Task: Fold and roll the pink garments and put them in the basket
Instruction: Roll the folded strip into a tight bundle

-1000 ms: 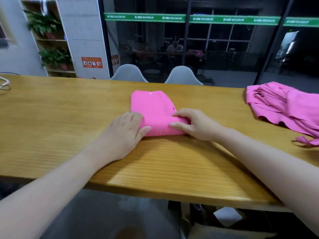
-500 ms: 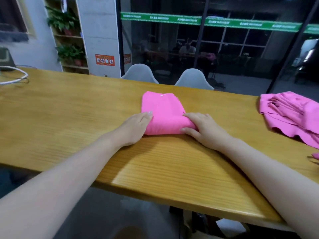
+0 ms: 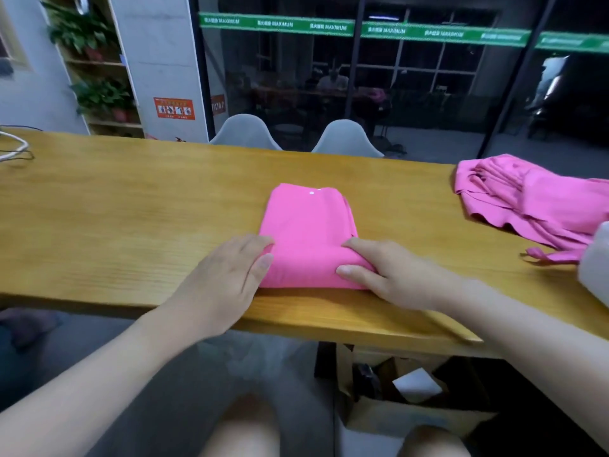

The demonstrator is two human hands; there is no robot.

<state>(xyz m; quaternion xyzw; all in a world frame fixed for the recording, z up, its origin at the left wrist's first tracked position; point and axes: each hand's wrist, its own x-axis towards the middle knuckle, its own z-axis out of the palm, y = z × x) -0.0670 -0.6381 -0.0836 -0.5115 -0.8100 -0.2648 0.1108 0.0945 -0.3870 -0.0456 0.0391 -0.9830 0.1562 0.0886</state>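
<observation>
Garment (image 3: 306,232), pink and folded into a narrow block, lies on your counter (image 3: 131,219) at the middle of the frame, its near end turned up into a thick roll close to the counter's front edge. A small white dot shows near its far end.

Going from largest to smallest: the wooden counter spans the frame from left to right. A loose pile (image 3: 534,199) of more pink cloth sits on it at the right of the frame, well apart from the folded piece, with a thin strap trailing off its near side. Behind the counter, two grey chairs (image 3: 346,140) stand side by side at upper centre, in front of dark glass. A shelf with plants (image 3: 99,94) fills the upper left. A white cable (image 3: 14,150) lies at the far left edge of the counter. A pale grey shape at the right edge is cut off, and you cannot tell what it is.

Your left hand (image 3: 227,275) grasps the left end of the roll, fingers over the top and thumb against its near face. Your right hand (image 3: 392,275) grasps the right end the same way, fingers curled over the roll and thumb pressed into the front. Both wrists lie over the counter's front edge.
</observation>
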